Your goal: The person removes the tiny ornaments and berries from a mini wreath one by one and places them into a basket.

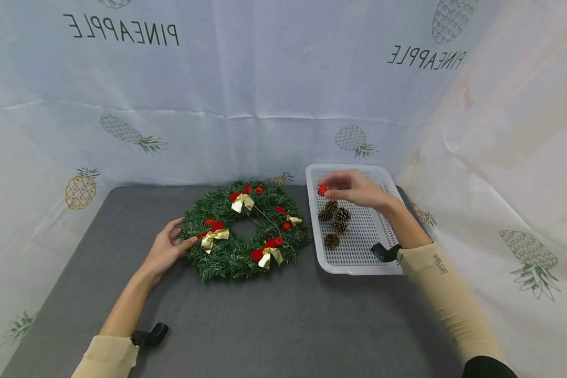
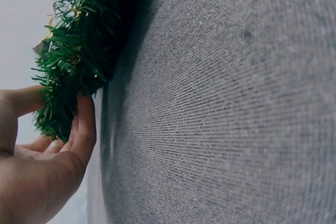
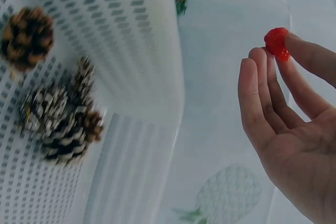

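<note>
The red berry looked light enough to lift with almost no effort, and probably a little firm, though its shiny skin could have let it slip or roll under a careless pinch. The right hand pinched it between thumb and fingertips, with the other fingers loosely extended; a light hold at the sides seemed best, since hard squeezing might have dented it. In the head view it was up over the far left part of the white basket, near several pine cones, which looked dry, rough and easy to chip at the scales.

The wreath lay flat on the counter, to the left of the basket and apart from it. It would likely have been light for its breadth, springy at the needles and stiffer at the core, so the ring itself was the place to grip rather than the loose tips or the bows. The left hand held its left edge, thumb on one side and fingers on the other.

The berry was bright red, rounded and glossy, with an uneven, bumpy surface. The wreath was a bushy green ring around an open middle, dotted with similar red berries and with red and gold bows, whose gold parts shone and looked easily creased.
</note>
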### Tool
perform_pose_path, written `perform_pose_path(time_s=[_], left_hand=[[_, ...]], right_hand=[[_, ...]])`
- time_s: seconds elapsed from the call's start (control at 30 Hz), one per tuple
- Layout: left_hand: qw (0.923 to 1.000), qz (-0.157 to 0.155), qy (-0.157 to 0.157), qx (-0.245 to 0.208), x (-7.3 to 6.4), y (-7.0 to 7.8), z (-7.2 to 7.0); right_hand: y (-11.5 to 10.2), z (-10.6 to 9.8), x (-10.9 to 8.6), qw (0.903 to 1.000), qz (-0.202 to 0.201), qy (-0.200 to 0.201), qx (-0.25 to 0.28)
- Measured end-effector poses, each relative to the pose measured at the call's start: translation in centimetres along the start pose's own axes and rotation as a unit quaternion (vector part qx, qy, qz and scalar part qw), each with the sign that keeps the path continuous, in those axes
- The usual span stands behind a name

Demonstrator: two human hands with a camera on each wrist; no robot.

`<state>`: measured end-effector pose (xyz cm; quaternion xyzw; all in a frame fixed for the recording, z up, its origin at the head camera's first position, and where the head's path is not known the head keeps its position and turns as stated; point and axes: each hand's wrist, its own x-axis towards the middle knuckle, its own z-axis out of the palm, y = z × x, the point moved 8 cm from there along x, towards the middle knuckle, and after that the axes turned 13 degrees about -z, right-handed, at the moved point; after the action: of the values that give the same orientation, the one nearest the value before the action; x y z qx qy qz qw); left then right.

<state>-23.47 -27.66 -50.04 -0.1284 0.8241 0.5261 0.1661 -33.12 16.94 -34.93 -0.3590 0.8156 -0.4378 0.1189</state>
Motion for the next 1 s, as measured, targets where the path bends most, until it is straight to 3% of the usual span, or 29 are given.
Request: perform_pose_path(time_s=[0.43, 1.0], left_hand=[[1.0, 0.001, -0.002, -0.003, 0.0, 0.0, 0.1], [1.0, 0.0, 0.0, 0.001, 0.1, 0.0, 0.0]], right_hand=[[3.5, -1.6, -3.1, 0.9982, 0.054, -0.019, -0.016], [6.4, 0.3, -5.0, 0.9918, 0.09, -0.092, -0.004]])
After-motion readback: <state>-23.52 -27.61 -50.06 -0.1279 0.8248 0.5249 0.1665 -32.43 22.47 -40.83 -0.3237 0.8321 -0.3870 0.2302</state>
